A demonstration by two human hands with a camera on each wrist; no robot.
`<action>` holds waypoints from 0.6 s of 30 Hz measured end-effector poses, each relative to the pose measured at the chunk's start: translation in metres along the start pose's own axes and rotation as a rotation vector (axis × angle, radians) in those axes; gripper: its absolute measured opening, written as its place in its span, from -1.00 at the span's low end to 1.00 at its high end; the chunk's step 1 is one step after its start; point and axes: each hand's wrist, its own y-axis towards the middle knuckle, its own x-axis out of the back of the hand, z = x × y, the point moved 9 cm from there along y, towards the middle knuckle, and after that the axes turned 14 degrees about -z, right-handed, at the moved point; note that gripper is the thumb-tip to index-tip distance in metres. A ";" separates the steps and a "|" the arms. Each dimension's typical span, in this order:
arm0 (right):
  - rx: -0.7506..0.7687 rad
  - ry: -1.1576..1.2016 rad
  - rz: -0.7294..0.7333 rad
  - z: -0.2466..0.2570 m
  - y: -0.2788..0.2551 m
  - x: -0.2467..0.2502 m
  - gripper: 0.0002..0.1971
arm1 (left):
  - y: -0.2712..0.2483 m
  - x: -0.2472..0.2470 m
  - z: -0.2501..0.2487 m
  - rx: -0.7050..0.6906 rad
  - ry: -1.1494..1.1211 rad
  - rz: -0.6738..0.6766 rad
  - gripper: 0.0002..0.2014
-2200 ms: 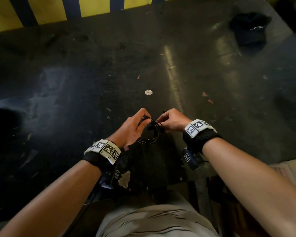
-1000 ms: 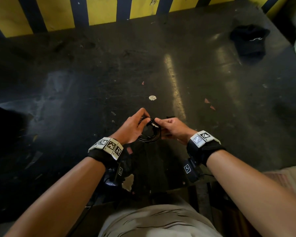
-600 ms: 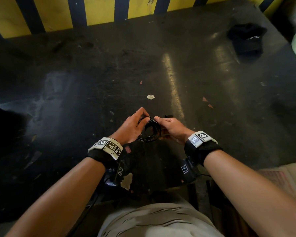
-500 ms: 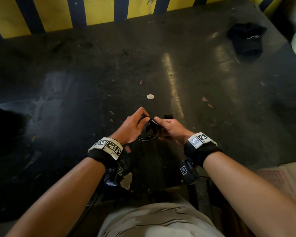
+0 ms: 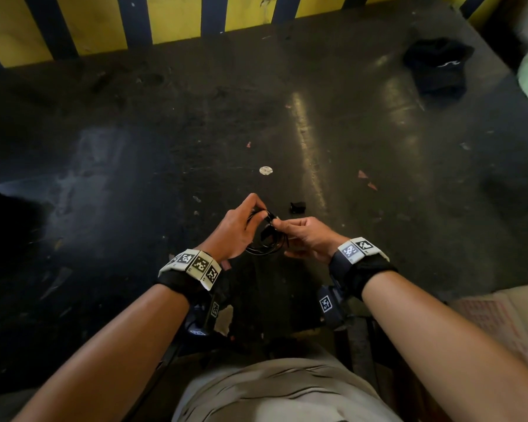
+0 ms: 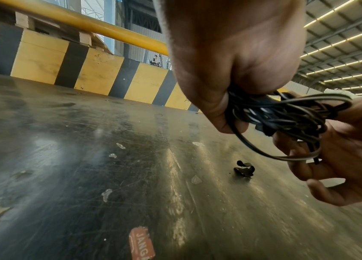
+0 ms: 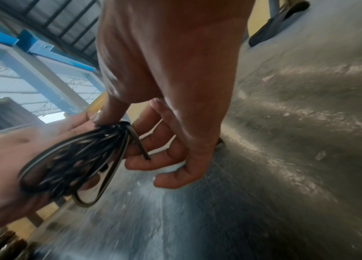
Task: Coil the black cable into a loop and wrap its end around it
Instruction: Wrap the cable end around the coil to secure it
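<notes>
The black cable [image 5: 264, 243] is coiled into a small bundle of several loops, held between both hands above the dark table. My left hand [image 5: 237, 226] grips one side of the coil [image 6: 282, 116], thumb and fingers closed over the strands. My right hand [image 5: 302, 237] pinches the other side of the coil [image 7: 75, 158] between thumb and forefinger at the top, with its other fingers loosely curled below. A short cut end of the cable [image 7: 145, 154] sticks out by the right fingers.
A small black curled scrap [image 5: 297, 207] lies on the dark scuffed table [image 5: 134, 178] just beyond the hands. A black cap [image 5: 436, 68] sits at the far right. A yellow-and-black striped barrier [image 5: 180, 16] bounds the far edge. A small white disc [image 5: 265, 170] and paper bits dot the surface.
My right hand has turned palm-up and slid under the coil's right side, now pinching it at the top. The left hand keeps its grip. The small black scrap now shows beyond the hands.
</notes>
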 end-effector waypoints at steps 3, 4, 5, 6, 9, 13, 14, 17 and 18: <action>-0.015 -0.065 0.015 0.000 0.000 0.003 -0.72 | 0.001 -0.002 -0.002 -0.023 -0.004 0.007 -0.91; -0.012 -0.094 0.012 0.000 0.001 0.003 -0.68 | 0.001 -0.002 -0.003 -0.037 0.001 0.011 -0.92; -0.011 -0.122 0.012 0.000 0.001 0.003 -0.65 | 0.001 -0.001 -0.003 -0.050 0.008 0.015 -0.93; -0.016 -0.139 0.018 -0.001 0.001 0.002 -0.62 | 0.001 -0.001 -0.003 -0.056 0.017 0.017 -0.94; -0.064 -0.154 0.060 -0.003 0.000 -0.002 -0.51 | 0.002 0.003 0.002 -0.049 0.031 0.014 -0.92; -0.039 -0.175 0.085 0.001 -0.002 -0.002 -0.71 | 0.001 0.005 0.002 -0.062 0.030 -0.003 -0.92; -0.020 -0.184 0.072 0.004 -0.003 -0.001 -0.75 | 0.001 0.005 0.000 -0.075 0.020 -0.011 -0.92; 0.037 -0.202 0.044 0.011 -0.004 0.002 -0.78 | 0.001 0.003 -0.005 -0.103 0.016 -0.022 -0.94; 0.038 -0.197 0.044 0.011 -0.003 0.003 -0.77 | 0.002 0.003 -0.005 -0.106 0.022 -0.021 -0.95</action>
